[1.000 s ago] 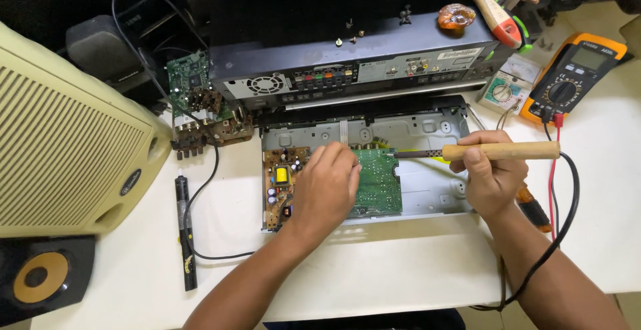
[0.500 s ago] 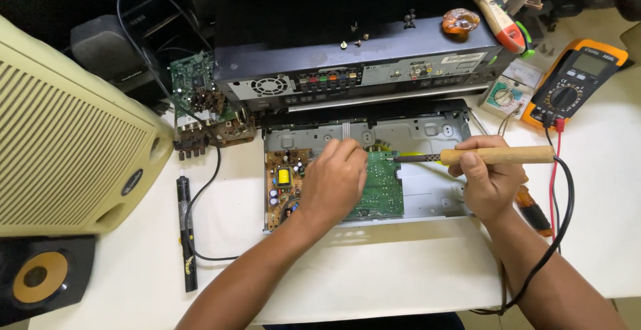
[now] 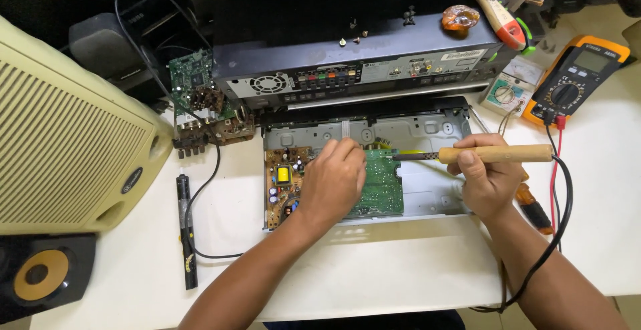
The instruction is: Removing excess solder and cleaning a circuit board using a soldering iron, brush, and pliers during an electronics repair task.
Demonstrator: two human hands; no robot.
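An opened metal player chassis lies in front of me with a green circuit board and a brown power board inside. My left hand rests on the boards, fingers pinched at a white ribbon cable. My right hand grips a soldering iron by its wooden handle, held level. Its tip points left and sits at the green board's upper edge, just right of my left fingers.
A dark player unit stands behind the chassis. A cream speaker and a black speaker sit at the left, loose boards and a black pen-shaped tool between. An orange multimeter lies right.
My left hand has shifted slightly up and right over the boards toward the ribbon cable. The soldering iron has stayed at the green board's upper edge, with little movement.
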